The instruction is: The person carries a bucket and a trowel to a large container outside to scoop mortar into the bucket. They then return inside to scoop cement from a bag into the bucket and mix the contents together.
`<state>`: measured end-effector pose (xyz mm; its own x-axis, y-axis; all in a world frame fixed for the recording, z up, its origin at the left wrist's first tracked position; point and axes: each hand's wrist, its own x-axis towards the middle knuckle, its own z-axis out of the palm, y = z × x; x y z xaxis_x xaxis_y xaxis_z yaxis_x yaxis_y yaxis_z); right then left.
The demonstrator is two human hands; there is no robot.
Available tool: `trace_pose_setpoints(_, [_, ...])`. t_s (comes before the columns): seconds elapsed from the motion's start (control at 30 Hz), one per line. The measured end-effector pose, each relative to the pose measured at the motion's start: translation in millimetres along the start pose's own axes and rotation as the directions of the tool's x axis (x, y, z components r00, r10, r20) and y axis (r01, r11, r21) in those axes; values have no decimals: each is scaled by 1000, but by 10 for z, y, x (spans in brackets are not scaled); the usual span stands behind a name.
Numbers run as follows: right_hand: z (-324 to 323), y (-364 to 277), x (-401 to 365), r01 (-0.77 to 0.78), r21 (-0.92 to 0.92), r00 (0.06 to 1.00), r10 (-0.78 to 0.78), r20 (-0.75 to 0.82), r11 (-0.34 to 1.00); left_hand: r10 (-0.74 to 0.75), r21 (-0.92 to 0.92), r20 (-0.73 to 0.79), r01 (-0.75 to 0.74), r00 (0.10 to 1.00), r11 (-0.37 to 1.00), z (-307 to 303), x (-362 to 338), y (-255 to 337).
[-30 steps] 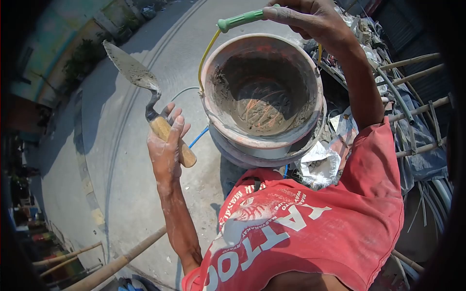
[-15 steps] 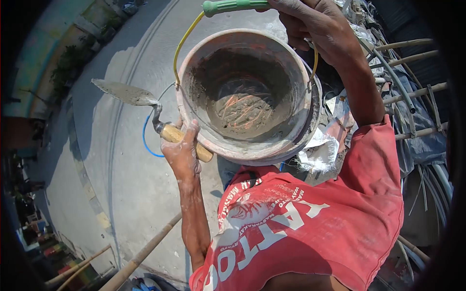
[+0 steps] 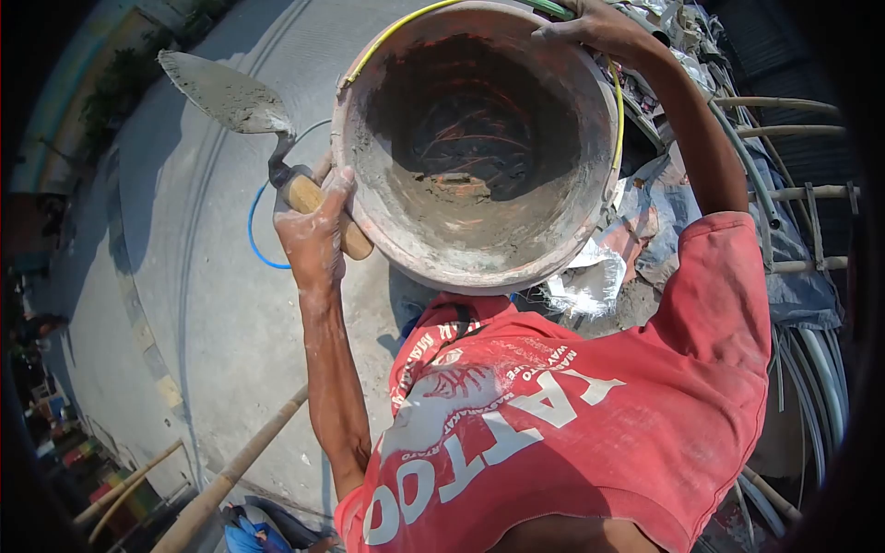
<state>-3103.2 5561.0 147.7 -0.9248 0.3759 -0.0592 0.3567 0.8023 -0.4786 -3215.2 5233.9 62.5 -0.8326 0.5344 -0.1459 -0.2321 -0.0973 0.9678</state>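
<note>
A bucket [image 3: 383, 235] with a grey, mortar-crusted rim is tipped so that its inside faces me. Wet mortar [image 3: 456, 189] coats its wall and bottom. Between the fingers and palm of my left hand [image 3: 313, 226] is the wooden handle of a trowel; the same hand presses against the bucket's left rim. The trowel's blade [image 3: 226, 97], smeared with mortar, points up and left. My right hand [image 3: 599, 26] is closed over the far right rim, thumb inside, beside the green grip [image 3: 550, 8] of the yellow bail. Its other fingers are partly hidden.
Bamboo poles [image 3: 244, 452] rise at lower left, and more poles [image 3: 784, 129] stand at right near grey pipes. Torn sacks [image 3: 590, 276] lie behind the bucket. Far below is a concrete pavement [image 3: 240, 341]. A person in blue [image 3: 253, 535] shows at the bottom.
The bucket has moved up and tipped further towards me. My right hand has gone from beside the green grip to the rim. My left hand and the trowel have shifted up and left.
</note>
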Motion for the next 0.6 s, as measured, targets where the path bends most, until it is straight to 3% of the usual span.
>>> trace_pose_setpoints(0.13, [195,158,-39,10,167,1000,-7,-19,986,149,30,-192,-146,970,989,-201,-108,-75])
trace_pose_setpoints(0.2, [376,144,-97,-60,285,998,61,4,957,81,146,-330,-34,940,989,-471,-328,-37])
trace_pose_setpoints(0.23, [466,137,-139,-15,184,999,23,-39,983,77,194,-387,0,919,981,-686,-450,-77])
trace_pose_setpoints(0.3, [646,136,-82,-107,65,993,104,53,992,31,179,-465,59,885,982,-1081,-681,-218])
trace_pose_setpoints(0.37, [883,128,-55,-63,-93,997,67,37,994,-54,170,-520,166,852,971,-1540,-948,-520])
trace_pose_setpoints(0.43, [1252,332,-10,46,-164,999,-43,22,985,-164,135,-611,306,774,942,-1804,-1293,-834])
trace_pose_setpoints(0.6, [1830,355,-26,-57,-236,983,96,159,970,-326,33,-730,508,601,861,-2011,-2121,-1264])
